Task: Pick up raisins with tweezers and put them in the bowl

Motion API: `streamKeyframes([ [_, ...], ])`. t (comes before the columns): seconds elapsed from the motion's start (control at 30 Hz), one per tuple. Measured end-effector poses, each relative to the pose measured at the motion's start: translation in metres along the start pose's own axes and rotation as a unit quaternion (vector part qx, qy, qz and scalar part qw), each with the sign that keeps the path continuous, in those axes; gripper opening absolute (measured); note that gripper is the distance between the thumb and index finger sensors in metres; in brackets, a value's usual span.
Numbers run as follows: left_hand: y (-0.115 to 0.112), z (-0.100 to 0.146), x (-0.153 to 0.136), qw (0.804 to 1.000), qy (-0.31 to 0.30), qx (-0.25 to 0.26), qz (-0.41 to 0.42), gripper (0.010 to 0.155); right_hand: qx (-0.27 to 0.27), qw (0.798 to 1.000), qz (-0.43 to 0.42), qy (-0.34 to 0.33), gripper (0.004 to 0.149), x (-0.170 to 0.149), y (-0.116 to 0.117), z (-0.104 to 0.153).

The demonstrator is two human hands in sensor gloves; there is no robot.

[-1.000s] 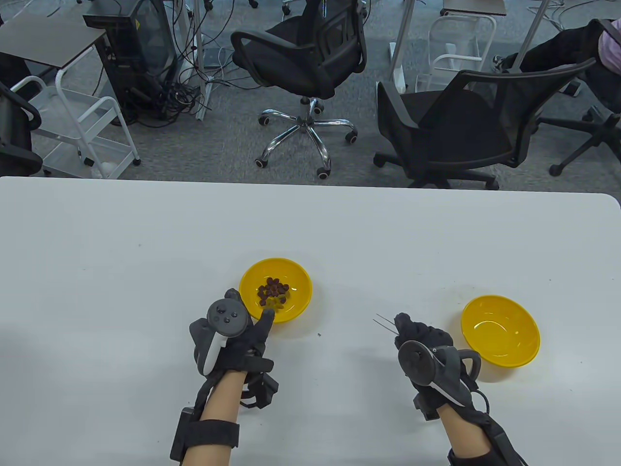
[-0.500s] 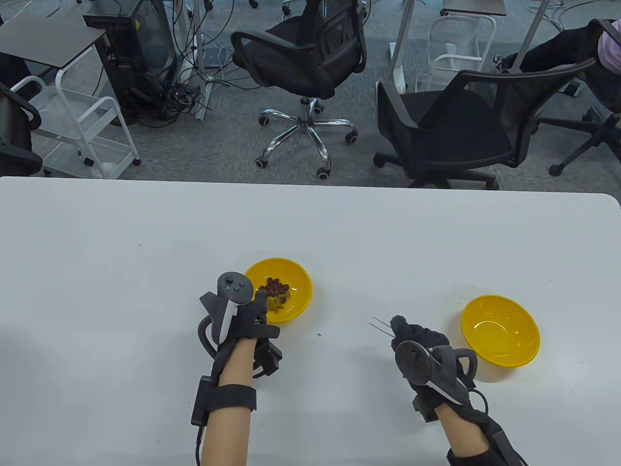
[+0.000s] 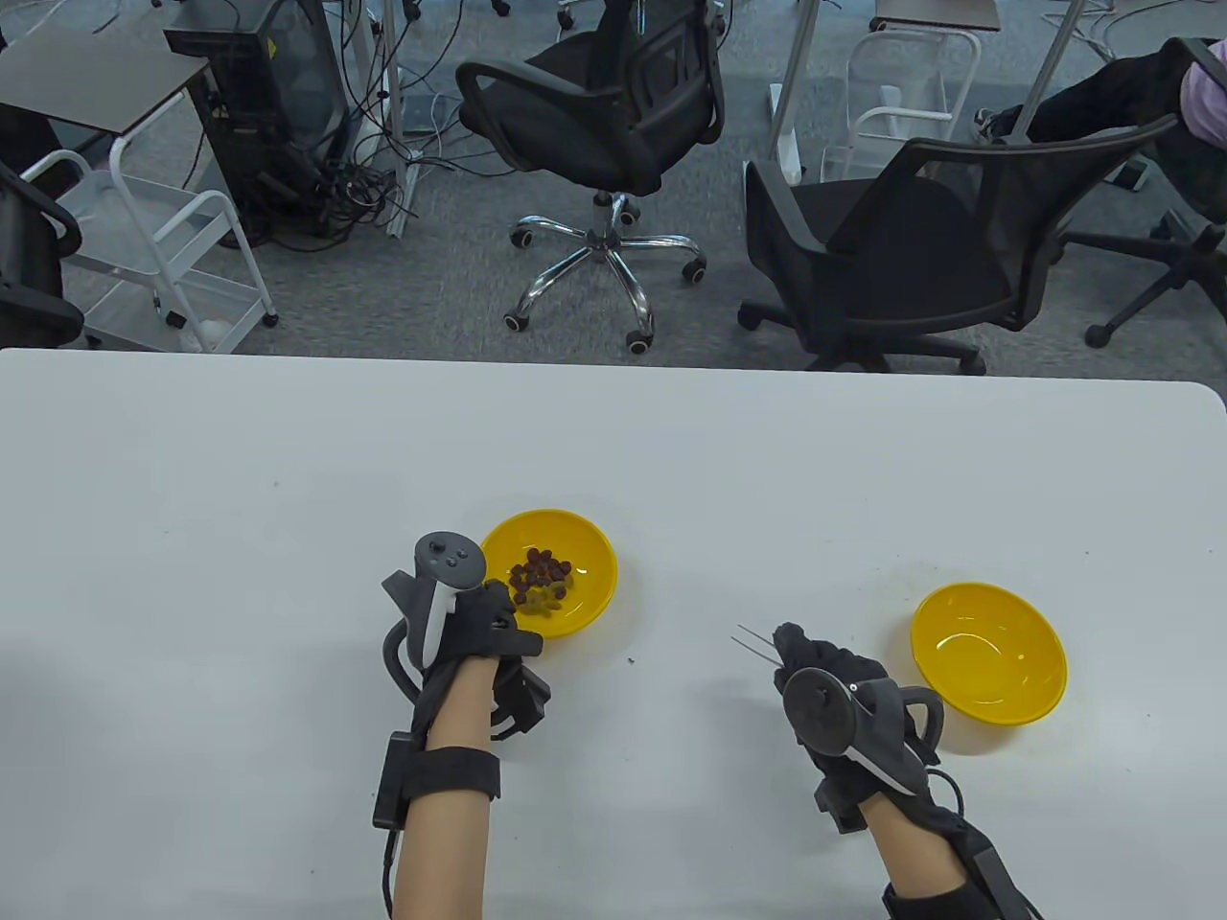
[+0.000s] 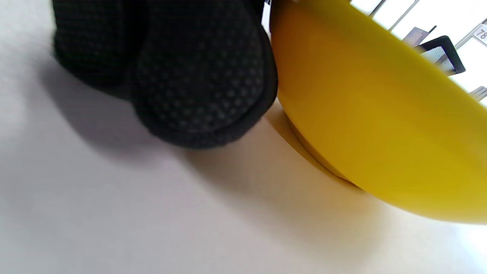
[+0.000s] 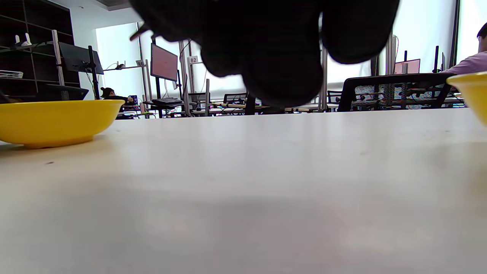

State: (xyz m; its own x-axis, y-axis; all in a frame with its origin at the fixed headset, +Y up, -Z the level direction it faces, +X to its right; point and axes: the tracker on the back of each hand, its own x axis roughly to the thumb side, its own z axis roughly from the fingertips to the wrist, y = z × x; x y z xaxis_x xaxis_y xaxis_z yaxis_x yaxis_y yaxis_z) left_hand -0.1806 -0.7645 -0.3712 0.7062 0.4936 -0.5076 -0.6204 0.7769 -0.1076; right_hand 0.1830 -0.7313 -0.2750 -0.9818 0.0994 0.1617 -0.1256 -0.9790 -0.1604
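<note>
Centrally, left hand [image 3: 470,632] at raisin bowl [image 3: 590,551] rim, tweezers [image 3: 757,642] apart

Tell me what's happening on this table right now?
A person in sensor gloves is set up to move raisins between two yellow bowls. The left hand rests against the near side of the bowl with raisins, steadying it. The right hand holds tweezers with tips pointing toward that bowl, apart from it. The empty bowl sits at the right.
</note>
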Motion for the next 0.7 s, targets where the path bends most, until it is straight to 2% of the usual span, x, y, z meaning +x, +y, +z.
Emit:
streamKeyframes([
  [0.23, 0.002, 0.001, -0.001, 0.999, -0.010, -0.016, 0.027, 0.052, -0.002, 1.000, 0.000, 0.000, 0.054, -0.001, 0.001, 0.000],
  [0.4, 0.003, 0.007, -0.001, 0.999, -0.030, 0.000, 0.026, 0.051, -0.001, 1.000, 0.000, 0.005, 0.055, -0.002, 0.001, 0.001],
  [0.53, 0.007, 0.017, 0.002, 0.998, -0.052, 0.002, 0.039, 0.051, -0.005, 1.000, -0.006, 0.011, 0.055, -0.004, -0.002, 0.001],
  [0.7, 0.007, 0.037, 0.010, 0.994, -0.095, -0.020, 0.044, 0.052, -0.016, 1.000, -0.014, 0.012, 0.054, -0.005, -0.007, 0.002],
])
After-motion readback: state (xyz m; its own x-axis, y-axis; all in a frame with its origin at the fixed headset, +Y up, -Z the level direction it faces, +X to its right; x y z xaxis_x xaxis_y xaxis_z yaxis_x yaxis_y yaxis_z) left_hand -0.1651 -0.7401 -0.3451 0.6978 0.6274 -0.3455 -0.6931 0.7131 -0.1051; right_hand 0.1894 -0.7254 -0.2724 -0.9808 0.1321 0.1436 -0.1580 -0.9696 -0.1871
